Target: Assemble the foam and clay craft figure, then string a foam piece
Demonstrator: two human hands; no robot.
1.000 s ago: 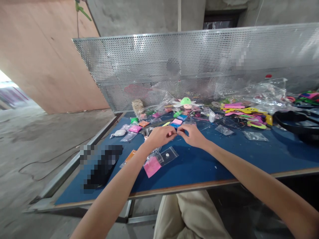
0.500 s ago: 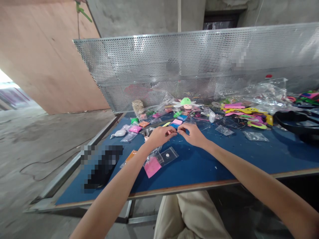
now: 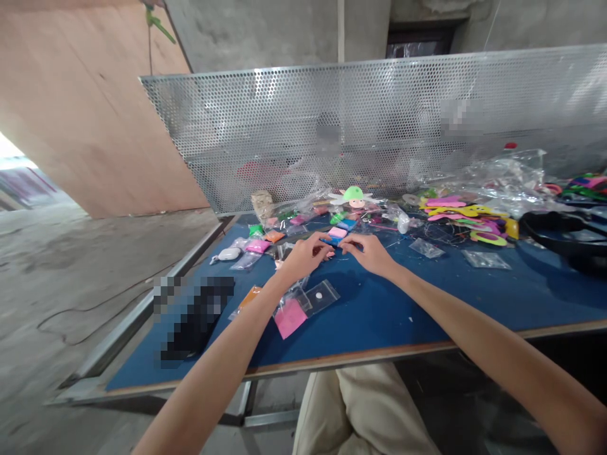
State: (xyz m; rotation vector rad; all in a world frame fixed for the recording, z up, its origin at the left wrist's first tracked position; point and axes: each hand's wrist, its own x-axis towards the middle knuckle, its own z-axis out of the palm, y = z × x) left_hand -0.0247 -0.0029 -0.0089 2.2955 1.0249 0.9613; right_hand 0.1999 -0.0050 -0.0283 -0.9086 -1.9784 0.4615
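Note:
My left hand (image 3: 306,258) is closed in a pinch over the blue tabletop (image 3: 379,309). A small pinkish bit shows at its fingertips, too small to name. Close beside it, my right hand (image 3: 368,254) has thumb and forefinger together; what they hold, if anything, is hidden. Just beyond the fingertips lie a blue packet (image 3: 336,241) and a pale pink block (image 3: 337,232). Nearer me are a bright pink packet (image 3: 290,318) and a clear zip bag (image 3: 323,298) with a white round piece on it. My left forearm partly covers an orange packet (image 3: 250,296).
At left lie a dark, blurred-out object (image 3: 196,319) and a white earbud case (image 3: 229,254). A figure with a green cap (image 3: 353,194) stands at the back before a perforated metal screen (image 3: 284,126). Foam cut-outs (image 3: 467,218) and a black strap (image 3: 559,234) lie at right.
My fingertips have drawn slightly apart, the right hand shifting a little to the right. The yellow-green strip behind my left hand no longer shows.

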